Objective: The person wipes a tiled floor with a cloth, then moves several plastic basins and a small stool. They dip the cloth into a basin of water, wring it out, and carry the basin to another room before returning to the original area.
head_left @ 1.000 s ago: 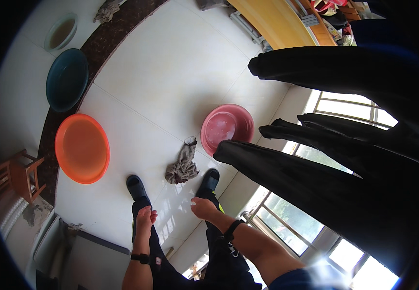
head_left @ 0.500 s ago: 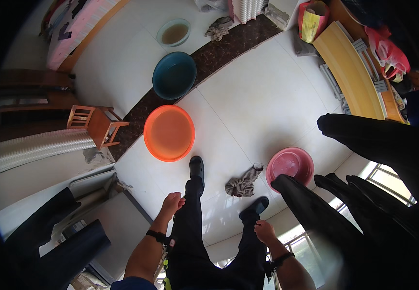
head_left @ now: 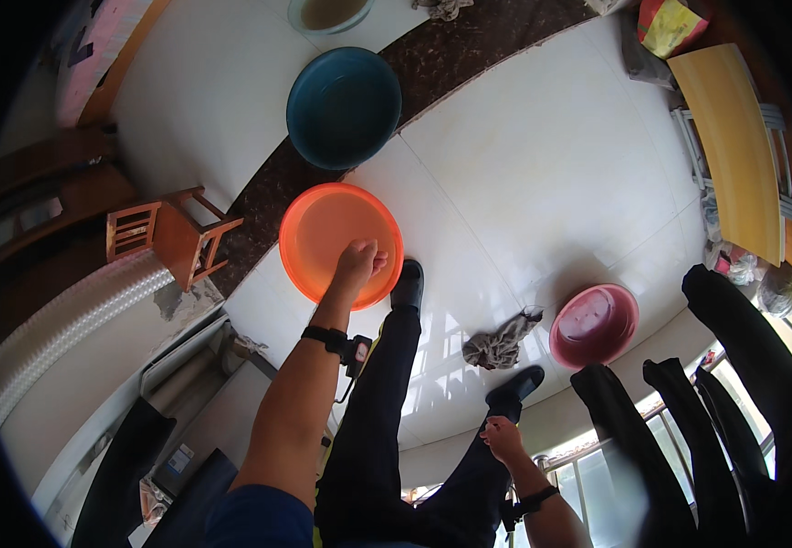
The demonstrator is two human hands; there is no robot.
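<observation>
My left hand [head_left: 361,262], its fingers curled in with nothing visible in them, is over the near right side of an orange basin [head_left: 288,239] of cloudy water. Whether it touches the basin I cannot tell. Beside my right leg is my right hand [head_left: 503,438], loosely closed, and no object shows in it. On the floor ahead of that leg lies a crumpled grey rag [head_left: 498,347]. A pink basin [head_left: 633,324] with whitish streaks inside stands right of the rag.
Beyond the orange basin stand a dark teal basin [head_left: 392,96] and a pale bowl [head_left: 332,30] of murky water. At left is a small wooden chair [head_left: 177,239]. A folded yellow-topped table [head_left: 724,151] leans at right. Long black hanging garments [head_left: 633,447] fill the lower right.
My left arm has stretched forward, bringing the hand from beside my leg to over the orange basin. The view has shifted, so the basins sit elsewhere in it. My right hand stays by my leg.
</observation>
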